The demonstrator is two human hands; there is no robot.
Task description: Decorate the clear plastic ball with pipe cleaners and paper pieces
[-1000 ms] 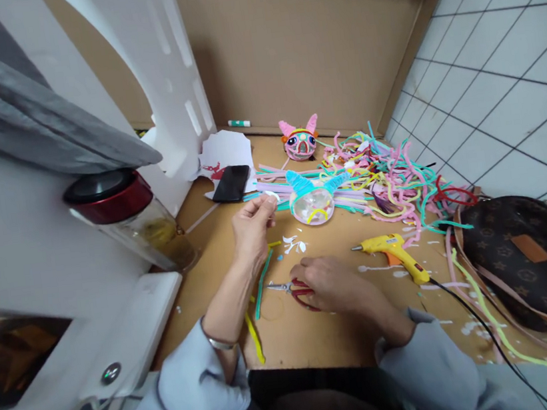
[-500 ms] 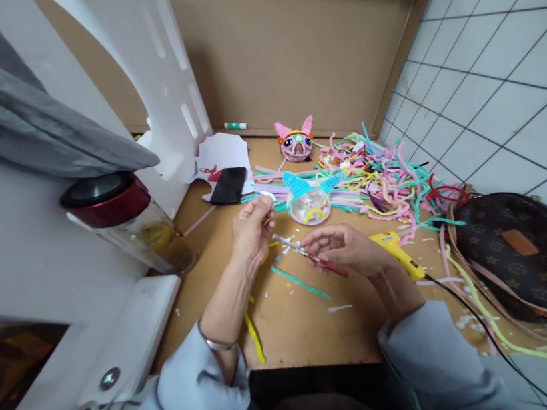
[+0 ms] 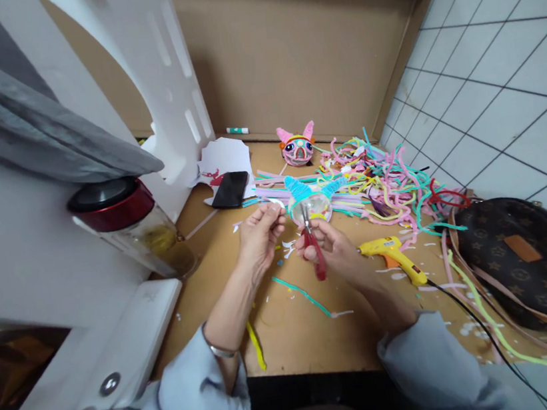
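My left hand is closed, with a small white piece, perhaps paper, pinched between thumb and fingertips. In my right hand is a pair of red-handled pliers, metal jaws pointing away from me. Just beyond the pliers sits a clear round shape with blue fuzzy ears, partly covered by the jaws. Below my hands a teal pipe cleaner lies on the brown table among white scraps. A yellow pipe cleaner is beside my left forearm.
A yellow glue gun with a black cord lies right of my right hand. Behind it spreads a tangled pile of pipe cleaners. A finished pink-eared figure, a black phone, a glass bottle and a brown bag surround the work.
My right hand has turned the pliers from pointing left to pointing away from me. My left hand has shifted slightly right with the white piece. The glue gun is less covered.
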